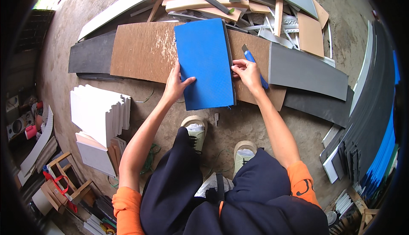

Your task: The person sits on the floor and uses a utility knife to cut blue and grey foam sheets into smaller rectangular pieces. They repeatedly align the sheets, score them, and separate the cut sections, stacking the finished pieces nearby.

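Observation:
A rectangular blue sheet (204,64), with a dark layer showing along its right edge, is held upright in front of me over a brown board (140,50). My left hand (175,83) grips its left edge, thumb on the blue face and fingers mostly behind. At the right edge my right hand (247,72) pinches with thumb and fingertips. A blue-handled utility knife (249,57) with a dark blade runs past the back of my right hand; whether it rests on the board or against the hand, I cannot tell.
Grey panels (309,71) lie to the right of the brown board, with a scrap pile (255,15) beyond. White blocks (96,111) stand at left. Stacked black and blue sheets (375,120) lean at far right. Wooden frames (70,179) sit lower left.

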The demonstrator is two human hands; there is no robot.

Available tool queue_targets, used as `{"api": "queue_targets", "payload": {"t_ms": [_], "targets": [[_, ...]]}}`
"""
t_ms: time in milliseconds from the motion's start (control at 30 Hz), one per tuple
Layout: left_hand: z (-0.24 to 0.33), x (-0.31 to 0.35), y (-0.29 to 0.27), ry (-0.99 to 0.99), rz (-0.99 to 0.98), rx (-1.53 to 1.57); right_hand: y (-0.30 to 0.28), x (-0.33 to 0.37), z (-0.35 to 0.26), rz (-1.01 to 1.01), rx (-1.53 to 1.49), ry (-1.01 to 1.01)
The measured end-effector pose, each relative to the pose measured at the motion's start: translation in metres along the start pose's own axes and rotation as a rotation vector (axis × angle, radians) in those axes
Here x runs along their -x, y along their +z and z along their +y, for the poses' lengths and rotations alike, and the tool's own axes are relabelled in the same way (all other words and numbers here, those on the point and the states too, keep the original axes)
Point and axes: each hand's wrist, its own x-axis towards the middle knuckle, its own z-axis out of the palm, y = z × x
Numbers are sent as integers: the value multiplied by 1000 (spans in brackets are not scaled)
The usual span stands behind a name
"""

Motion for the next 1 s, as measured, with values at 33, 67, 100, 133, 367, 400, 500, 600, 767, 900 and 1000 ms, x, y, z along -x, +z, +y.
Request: {"api": "queue_targets", "payload": {"t_ms": [33,67,100,133,367,400,500,600,767,900,1000], "targets": [[-1,0,0,4,6,-1,0,0,0,-1,-1,3],[-2,0,1,6,11,-3,0,0,0,-2,-2,6],[-2,0,1,5,9,-2,0,0,0,-3,0,4],[-3,0,1,3,7,0,0,0,0,-4,2,1],[-3,0,2,15,13,-13,-1,0,2,-7,-1,-10],[-4,-1,2,12,11,-12,-1,0,1,-7,-3,-10],[-6,-1,2,2,6,-1,0,0,0,-5,-7,-7],[-7,-1,2,20,13,7,0,0,0,-2,-2,1],[-4,0,2,21,8,-20,-2,1,0,-3,17,-16],[-1,4,-1,-21,7,-59,-2,7,-15,56,165,-97],[2,10,-4,75,122,-135,-22,19,-32,260,604,-342]]}}
